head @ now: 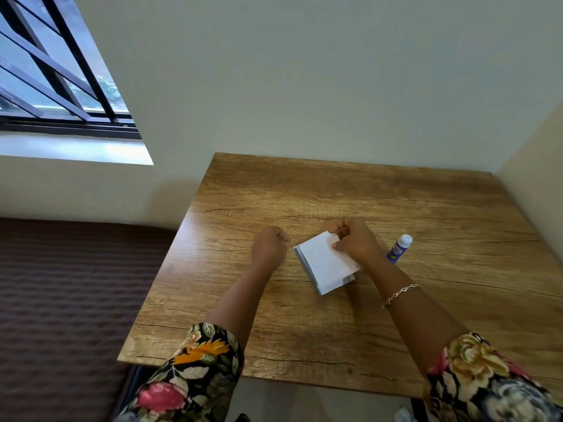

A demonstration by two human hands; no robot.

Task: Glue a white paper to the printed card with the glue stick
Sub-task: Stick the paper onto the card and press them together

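A white paper [323,263] lies on top of the printed card [301,259], whose grey-blue edge shows along its left and lower sides, in the middle of the wooden table [335,193]. My right hand [355,239] pinches the paper's far right corner. My left hand [269,246] rests as a closed fist just left of the stack, holding nothing and not touching it. The glue stick [399,248], blue with a white cap, lies on the table to the right of my right hand.
Walls close off the table at the back and on the right. A brown striped mattress [67,300] lies left of the table, below a barred window [54,71]. Bare tabletop surrounds the stack.
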